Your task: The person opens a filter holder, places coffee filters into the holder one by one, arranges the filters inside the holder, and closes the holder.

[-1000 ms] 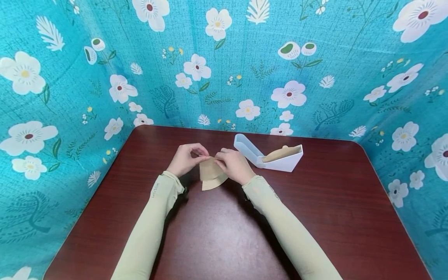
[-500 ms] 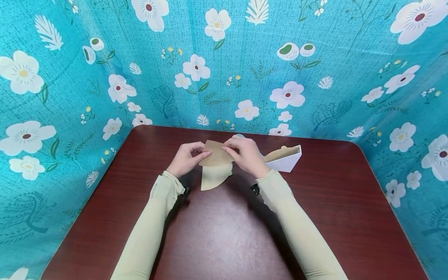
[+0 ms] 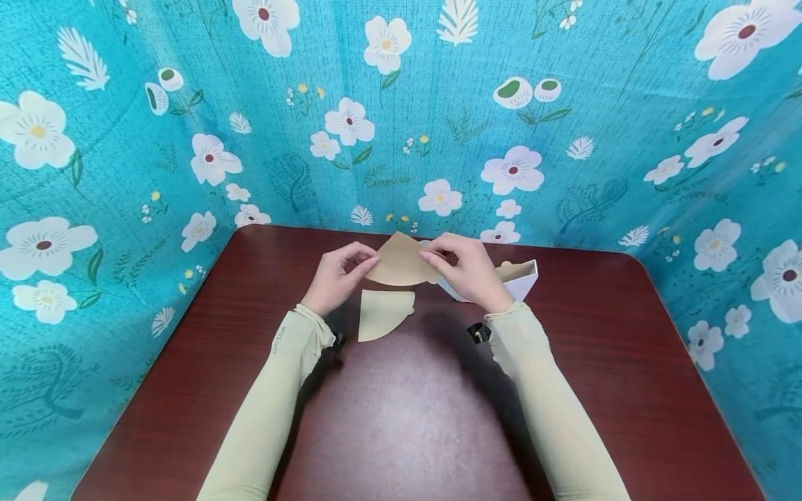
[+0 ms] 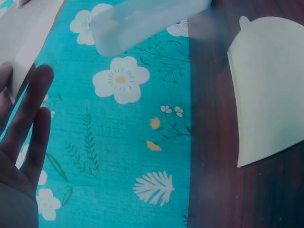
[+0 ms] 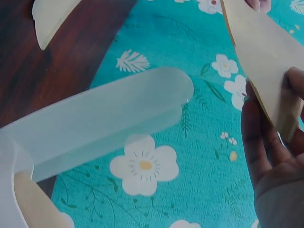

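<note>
A brown paper coffee filter (image 3: 402,264) is stretched between my two hands above the table, its point up and its curved edge down. My left hand (image 3: 335,277) pinches its left corner between thumb and fingers. At the other corner, my right hand (image 3: 470,270) pinches the paper, seen also in the right wrist view as the held filter (image 5: 266,61). Just below on the table lies a second coffee filter (image 3: 383,314), flat, with a small tab on its edge; the left wrist view shows this flat filter (image 4: 273,90) whole.
Behind my right hand stands a white filter box (image 3: 523,284) with more brown filters in it. Its translucent lid (image 5: 109,107) is swung open. The dark red table (image 3: 401,417) ends at a blue floral curtain (image 3: 401,139).
The held filter has come up off the flat one and turned from edge-on to fully facing me. My right hand has moved right and up; the left has risen slightly.
</note>
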`<state>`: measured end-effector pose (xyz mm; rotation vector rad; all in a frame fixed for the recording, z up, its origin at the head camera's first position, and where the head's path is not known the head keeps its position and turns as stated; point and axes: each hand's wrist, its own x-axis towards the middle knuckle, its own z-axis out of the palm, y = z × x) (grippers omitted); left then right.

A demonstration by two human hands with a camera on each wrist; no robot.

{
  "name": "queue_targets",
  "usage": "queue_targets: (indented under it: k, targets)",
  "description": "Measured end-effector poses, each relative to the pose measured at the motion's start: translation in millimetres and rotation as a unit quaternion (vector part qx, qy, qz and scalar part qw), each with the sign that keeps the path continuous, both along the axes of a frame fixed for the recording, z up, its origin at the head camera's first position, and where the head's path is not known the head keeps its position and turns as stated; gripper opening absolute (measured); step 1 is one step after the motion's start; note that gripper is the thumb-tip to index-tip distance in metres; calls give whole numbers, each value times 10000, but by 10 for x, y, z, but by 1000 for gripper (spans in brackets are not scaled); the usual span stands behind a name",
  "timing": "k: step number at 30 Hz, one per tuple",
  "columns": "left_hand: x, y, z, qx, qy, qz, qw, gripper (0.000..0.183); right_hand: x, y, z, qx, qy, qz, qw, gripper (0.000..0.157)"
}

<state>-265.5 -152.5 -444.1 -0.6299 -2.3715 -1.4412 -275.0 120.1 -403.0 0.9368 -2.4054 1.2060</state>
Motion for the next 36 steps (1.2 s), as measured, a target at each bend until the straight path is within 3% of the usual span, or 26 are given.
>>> queue_targets:
  k: [7, 11, 16, 19, 24, 29, 36]
  targets:
    - [0, 73, 51, 342, 206, -146, 9991, 18, 42, 153, 65, -62, -124, -125, 9998, 10]
    - [19, 89, 56, 490, 7, -516, 9975, 19, 38, 198, 84, -133, -233, -191, 9995, 16]
    - [68, 122, 114, 346, -213, -1033, 9938, 16, 26, 232, 92, -376, -314, -132, 9987, 33]
    - [125, 146, 172, 275, -179, -1173, 9926, 29, 34, 251, 89, -414, -349, -89, 9985, 27]
    - [127, 153, 155, 179, 174, -1063, 9940, 40, 40, 290, 86, -353, -515, -110, 9980, 16]
    - [21, 134, 15, 375, 315, -970, 9941, 35, 43, 330, 76, -373, -823, -128, 9958, 19]
    - [4, 108, 14, 506, 445, -905, 9936, 28, 49, 360, 86, -585, -1281, 35, 9900, 21]
